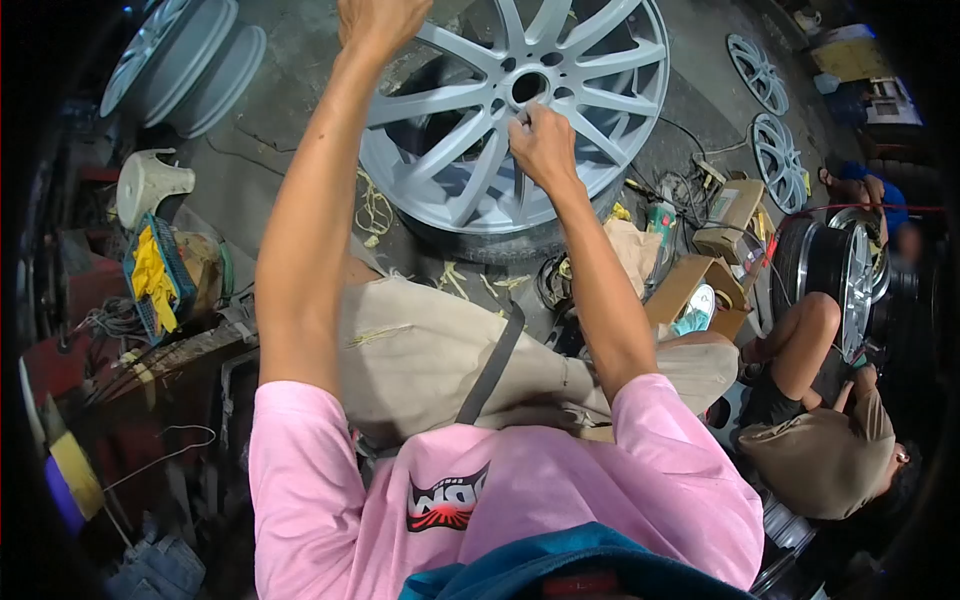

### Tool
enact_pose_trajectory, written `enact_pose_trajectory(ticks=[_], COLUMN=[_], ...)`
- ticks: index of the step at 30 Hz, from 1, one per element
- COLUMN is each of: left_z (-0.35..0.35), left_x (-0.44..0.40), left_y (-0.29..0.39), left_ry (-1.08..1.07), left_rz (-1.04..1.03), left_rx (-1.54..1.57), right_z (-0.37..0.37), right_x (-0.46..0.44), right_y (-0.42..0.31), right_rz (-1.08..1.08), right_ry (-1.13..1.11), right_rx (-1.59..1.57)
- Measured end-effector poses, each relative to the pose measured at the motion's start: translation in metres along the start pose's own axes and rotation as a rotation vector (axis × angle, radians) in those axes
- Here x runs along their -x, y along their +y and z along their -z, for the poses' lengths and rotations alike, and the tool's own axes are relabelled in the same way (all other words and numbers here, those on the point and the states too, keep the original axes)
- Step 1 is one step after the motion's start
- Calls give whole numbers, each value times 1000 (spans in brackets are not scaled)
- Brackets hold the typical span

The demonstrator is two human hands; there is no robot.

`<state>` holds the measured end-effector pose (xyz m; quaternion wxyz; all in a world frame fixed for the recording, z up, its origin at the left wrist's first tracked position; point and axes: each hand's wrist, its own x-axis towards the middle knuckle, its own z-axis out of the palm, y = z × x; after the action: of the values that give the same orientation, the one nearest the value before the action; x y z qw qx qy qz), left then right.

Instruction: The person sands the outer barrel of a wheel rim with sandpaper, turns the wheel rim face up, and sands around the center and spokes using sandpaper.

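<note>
A large silver-grey alloy wheel (pixel 485 160) with many spokes lies face up in front of me, on top of a dark tyre (pixel 480 245). My right hand (pixel 545 145) is on the spokes just below the centre hole, its fingers curled and pressed together. Whatever is in them, if anything, is hidden. At the top edge of the view, my left hand (pixel 385 15) is by the wheel's far left side; its fingertips are cut off, so its grip does not show.
Upright wheels (pixel 185 65) stand at upper left, near a white stool (pixel 155 185) and a basket with a yellow cloth (pixel 155 275). Cardboard boxes (pixel 735 215), cables and a green bottle-like thing (pixel 660 220) lie right. A co-worker (pixel 820 450) sits by another wheel (pixel 855 290). Wheel covers (pixel 780 160) lie beyond.
</note>
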<state>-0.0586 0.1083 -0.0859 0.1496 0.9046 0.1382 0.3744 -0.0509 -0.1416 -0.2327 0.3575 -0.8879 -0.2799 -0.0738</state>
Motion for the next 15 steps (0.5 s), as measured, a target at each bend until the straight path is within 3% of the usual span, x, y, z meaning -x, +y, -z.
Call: enact_pose_trajectory(ticks=[5,7,15], left_z=[-9,-9,-11], left_x=[6,1,2], left_y=[-6,-10,-11], left_ry=[53,32,48], left_rz=[76,-22,-59], left_rx=[10,33,-4], right_z=[56,79,54], right_x=[35,34,17], right_y=[-9,-12,-19], right_rz=[-161,-300,-204], right_ry=[72,98,110], right_rx=[-316,-310,-438])
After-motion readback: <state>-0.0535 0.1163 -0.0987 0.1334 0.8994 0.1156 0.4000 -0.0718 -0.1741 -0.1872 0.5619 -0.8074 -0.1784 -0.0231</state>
